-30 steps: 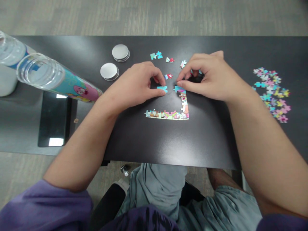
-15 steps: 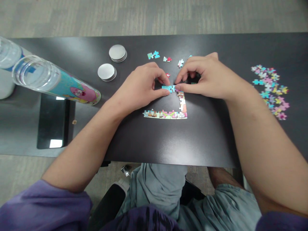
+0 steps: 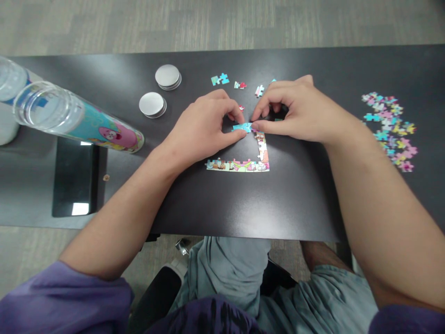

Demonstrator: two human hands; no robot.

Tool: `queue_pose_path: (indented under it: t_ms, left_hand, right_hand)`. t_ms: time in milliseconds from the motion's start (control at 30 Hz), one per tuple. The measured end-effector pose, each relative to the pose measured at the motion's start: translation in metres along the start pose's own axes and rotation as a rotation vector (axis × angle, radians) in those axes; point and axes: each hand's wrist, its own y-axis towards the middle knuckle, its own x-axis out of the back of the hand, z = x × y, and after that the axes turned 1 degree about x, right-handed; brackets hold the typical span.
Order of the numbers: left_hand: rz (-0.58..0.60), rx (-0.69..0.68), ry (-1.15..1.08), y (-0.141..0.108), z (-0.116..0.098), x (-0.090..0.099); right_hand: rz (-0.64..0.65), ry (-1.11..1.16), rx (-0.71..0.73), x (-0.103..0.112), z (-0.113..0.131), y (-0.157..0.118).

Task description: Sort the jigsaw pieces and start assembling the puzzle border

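My left hand (image 3: 206, 124) pinches a light-blue strip of jigsaw puzzle pieces (image 3: 241, 127) between thumb and fingers, low over the table. Thumb and forefinger of my right hand (image 3: 295, 109) grip the strip's right end, where a partly hidden puzzle piece meets it. Just below runs the joined puzzle border (image 3: 263, 150), an L of colourful pieces going down the right side and left along the bottom row (image 3: 236, 165). A red-and-white piece (image 3: 241, 108) peeks out beside my left fingertips.
Loose puzzle pieces (image 3: 220, 79) lie beyond my hands, and a larger pile (image 3: 389, 130) sits to the right. Two stacks of round silver discs (image 3: 168, 75) stand at the left. Further left are a clear-topped cartoon tube (image 3: 104, 127) and a black tablet-like device (image 3: 75, 178).
The gap between the blue strip and the piece under my right thumb has closed. Both hands keep nearly the same place; the whole view has shifted slightly.
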Motion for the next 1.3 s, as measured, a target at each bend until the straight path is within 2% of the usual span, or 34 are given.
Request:
queue_pose_path:
  t_ms: [600, 800, 1067, 1300]
  left_hand:
    - [-0.016, -0.017, 0.051, -0.003, -0.008, -0.004]
    - [0.011, 0.025, 0.019, -0.001, -0.01, -0.002]
    - [-0.029, 0.019, 0.017, 0.003, -0.005, -0.01]
    - [-0.048, 0.028, -0.012, 0.002, -0.005, -0.009]
  right_hand:
    - [-0.01, 0.022, -0.029, -0.001, -0.001, 0.0]
    - [-0.018, 0.06, -0.041, 0.0, 0.001, 0.001]
    - [-0.021, 0.002, -0.013, 0.0, 0.0, 0.0]
    - [-0.012, 0.014, -0.003, -0.001, -0.002, 0.001]
